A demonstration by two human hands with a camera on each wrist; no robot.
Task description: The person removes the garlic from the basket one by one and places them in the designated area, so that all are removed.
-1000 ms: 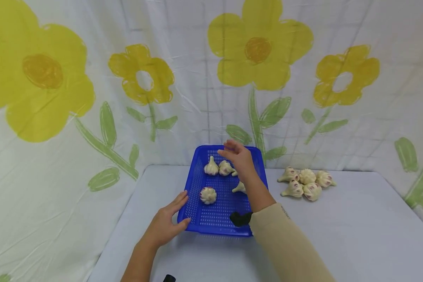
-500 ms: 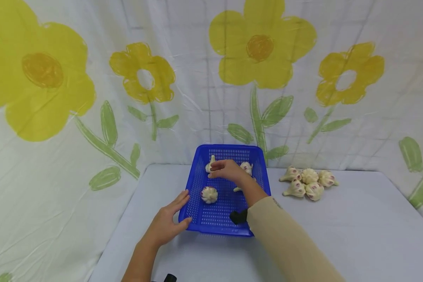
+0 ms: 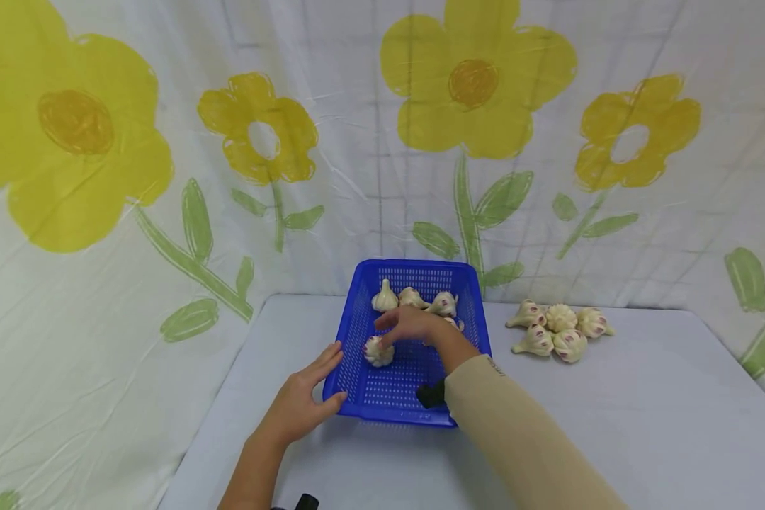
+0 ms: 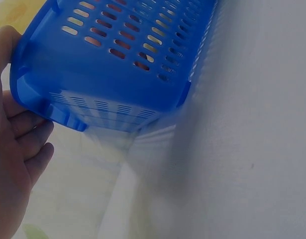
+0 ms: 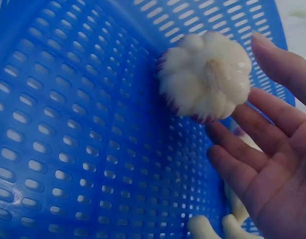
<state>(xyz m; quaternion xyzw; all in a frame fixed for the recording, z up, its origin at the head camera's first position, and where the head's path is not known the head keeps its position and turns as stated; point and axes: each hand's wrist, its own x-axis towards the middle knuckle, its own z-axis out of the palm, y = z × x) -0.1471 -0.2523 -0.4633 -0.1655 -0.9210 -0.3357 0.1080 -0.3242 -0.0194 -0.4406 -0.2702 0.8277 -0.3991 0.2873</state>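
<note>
A blue plastic basket (image 3: 389, 412) with slotted walls holds several garlic bulbs. My right hand (image 3: 416, 326) is inside it, fingers spread beside a single garlic bulb (image 3: 377, 352) on the left side of the floor. In the right wrist view this bulb (image 5: 206, 77) lies between the thumb and the fingers, the thumb apart from it; whether the fingers touch it I cannot tell. My left hand (image 3: 302, 400) rests at the basket's near left corner, fingers along the side rim and thumb at the front. The left wrist view shows the left hand's fingers (image 4: 31, 132) against the basket rim.
Along the basket's back lie more garlic bulbs (image 3: 385, 296), one at the right partly hidden by my right arm. On the white table (image 3: 612, 425), a group of several garlic bulbs (image 3: 559, 331) sits right of the basket. A flowered curtain (image 3: 350, 142) hangs behind.
My right hand has moved from the basket's far part, left and toward me, down to the single bulb. My left hand has stayed at the basket's corner.
</note>
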